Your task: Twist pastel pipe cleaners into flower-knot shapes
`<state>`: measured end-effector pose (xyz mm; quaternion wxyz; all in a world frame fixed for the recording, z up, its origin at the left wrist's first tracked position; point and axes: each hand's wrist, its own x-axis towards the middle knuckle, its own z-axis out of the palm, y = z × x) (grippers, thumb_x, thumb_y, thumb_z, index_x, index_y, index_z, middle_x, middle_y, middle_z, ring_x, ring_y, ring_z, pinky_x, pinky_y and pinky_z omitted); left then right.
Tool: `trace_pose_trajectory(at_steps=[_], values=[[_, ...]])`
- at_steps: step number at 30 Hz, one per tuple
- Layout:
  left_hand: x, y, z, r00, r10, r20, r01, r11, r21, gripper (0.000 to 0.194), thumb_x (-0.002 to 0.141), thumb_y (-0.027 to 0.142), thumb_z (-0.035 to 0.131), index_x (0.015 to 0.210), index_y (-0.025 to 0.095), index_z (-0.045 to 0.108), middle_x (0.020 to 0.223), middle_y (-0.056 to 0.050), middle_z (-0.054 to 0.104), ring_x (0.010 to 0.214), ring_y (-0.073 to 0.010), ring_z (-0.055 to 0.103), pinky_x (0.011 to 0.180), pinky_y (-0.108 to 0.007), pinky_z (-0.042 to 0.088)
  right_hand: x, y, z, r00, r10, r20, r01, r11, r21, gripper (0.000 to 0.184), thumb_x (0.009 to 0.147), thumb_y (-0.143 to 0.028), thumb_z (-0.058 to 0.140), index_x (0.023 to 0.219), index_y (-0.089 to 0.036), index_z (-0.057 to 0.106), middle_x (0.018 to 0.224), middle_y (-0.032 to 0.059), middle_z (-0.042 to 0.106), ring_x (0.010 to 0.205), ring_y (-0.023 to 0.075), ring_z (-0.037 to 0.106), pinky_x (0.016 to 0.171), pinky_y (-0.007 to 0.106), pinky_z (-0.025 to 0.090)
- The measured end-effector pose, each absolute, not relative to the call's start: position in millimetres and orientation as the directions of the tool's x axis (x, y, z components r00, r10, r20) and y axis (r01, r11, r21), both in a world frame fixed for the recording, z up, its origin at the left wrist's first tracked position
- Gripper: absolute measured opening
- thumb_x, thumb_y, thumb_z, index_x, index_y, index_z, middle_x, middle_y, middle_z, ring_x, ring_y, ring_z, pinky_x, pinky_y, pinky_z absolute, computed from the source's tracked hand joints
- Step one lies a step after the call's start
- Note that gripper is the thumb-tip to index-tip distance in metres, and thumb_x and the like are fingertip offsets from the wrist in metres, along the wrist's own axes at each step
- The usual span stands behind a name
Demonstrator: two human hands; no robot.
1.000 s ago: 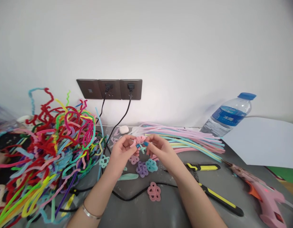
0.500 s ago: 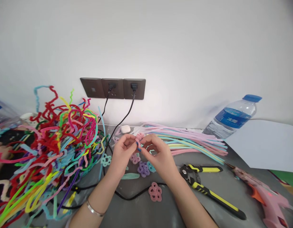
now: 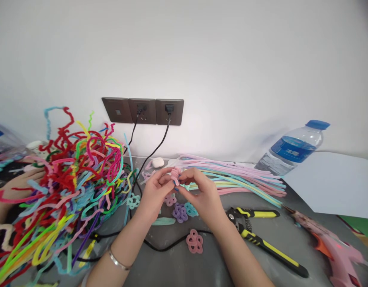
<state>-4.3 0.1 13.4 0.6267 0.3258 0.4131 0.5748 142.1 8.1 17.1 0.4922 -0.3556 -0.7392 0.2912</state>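
Observation:
Between both hands, above the grey table, is a small pink pipe cleaner (image 3: 175, 173) bent into bunched loops. My left hand (image 3: 155, 191) is closed on it from the left, thumb and fingers pinching. From the other side my right hand (image 3: 198, 189) pinches its lower end with thumb and forefinger. Fingers partly hide the piece. Below the hands lie a purple pipe-cleaner flower (image 3: 180, 213), a turquoise flower (image 3: 191, 209) and a small pink flower (image 3: 170, 199). A larger pink flower (image 3: 194, 241) rests nearer me, and a mint flower (image 3: 133, 201) is left of my wrist.
A tangled heap of coloured pipe cleaners (image 3: 79, 187) fills the left, with another person's hand (image 3: 19, 187) in it. Straight pipe cleaners (image 3: 231, 171) lie behind. At right are wire strippers (image 3: 270, 247), a pink glue gun (image 3: 330, 243), a water bottle (image 3: 294, 145) and white paper (image 3: 336, 183). A black cable (image 3: 166, 248) crosses the table.
The pink loops have been turned more upright between my fingers, and my right fingers have shifted around them. At left, the other person's hand has moved further into the heap.

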Motion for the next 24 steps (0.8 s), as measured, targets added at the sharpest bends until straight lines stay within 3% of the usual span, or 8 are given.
trace_pose_trajectory(at_steps=[7, 12, 16, 20, 24], values=[[-2.7, 0.4, 13.7, -0.021, 0.987, -0.16, -0.484, 0.13, 0.865, 0.04, 0.06, 0.028, 0.086, 0.097, 0.018, 0.072, 0.087, -0.004, 0.074, 0.079, -0.0154, 0.067, 0.068, -0.023, 0.054, 140.5, 6.9, 18.5, -0.236, 0.789, 0.567, 0.275, 0.614, -0.74, 0.011, 0.087, -0.012, 0.06, 0.088, -0.023, 0.059, 0.087, 0.0037, 0.064, 0.079, 0.0185, 0.059, 0.071, 0.031, 0.049], [-7.0, 0.3, 12.2, -0.034, 0.999, -0.038, -0.327, 0.025, 0.945, 0.036, 0.069, 0.028, 0.078, 0.103, 0.02, 0.07, 0.085, -0.003, 0.073, 0.08, -0.0166, 0.067, 0.07, -0.027, 0.057, 142.1, 6.7, 18.9, -0.218, 0.767, 0.603, 0.296, 0.641, -0.709, 0.013, 0.089, -0.013, 0.058, 0.083, -0.023, 0.063, 0.086, 0.0046, 0.068, 0.084, 0.0202, 0.065, 0.073, 0.032, 0.051], [-14.1, -0.5, 15.4, 0.073, 0.997, 0.014, -0.252, 0.005, 0.968, 0.032, 0.077, 0.026, 0.067, 0.108, 0.021, 0.07, 0.099, -0.005, 0.071, 0.081, -0.0186, 0.066, 0.066, -0.028, 0.057, 143.2, 6.3, 19.8, -0.207, 0.765, 0.61, 0.337, 0.641, -0.689, 0.014, 0.09, -0.013, 0.056, 0.084, -0.024, 0.063, 0.086, 0.0047, 0.067, 0.081, 0.0195, 0.064, 0.07, 0.031, 0.05], [-16.0, -2.4, 16.9, 0.115, 0.993, 0.028, -0.238, 0.0, 0.971, 0.031, 0.087, 0.041, 0.057, 0.108, 0.02, 0.067, 0.077, -0.003, 0.065, 0.063, -0.0158, 0.06, 0.05, -0.024, 0.05, 140.2, 4.9, 20.5, -0.218, 0.755, 0.618, 0.347, 0.652, -0.674, 0.016, 0.088, -0.009, 0.055, 0.082, -0.023, 0.061, 0.083, 0.0039, 0.065, 0.08, 0.019, 0.062, 0.072, 0.031, 0.049], [-13.0, -5.0, 17.5, 0.067, 0.996, 0.056, -0.08, -0.051, 0.996, 0.029, 0.085, 0.042, 0.063, 0.106, 0.022, 0.061, 0.066, 0.002, 0.056, 0.051, -0.0115, 0.05, 0.045, -0.02, 0.041, 136.9, 4.4, 19.2, -0.244, 0.747, 0.619, 0.332, 0.664, -0.67, 0.016, 0.087, -0.008, 0.055, 0.082, -0.022, 0.059, 0.082, 0.0036, 0.062, 0.081, 0.0191, 0.06, 0.074, 0.031, 0.047]])
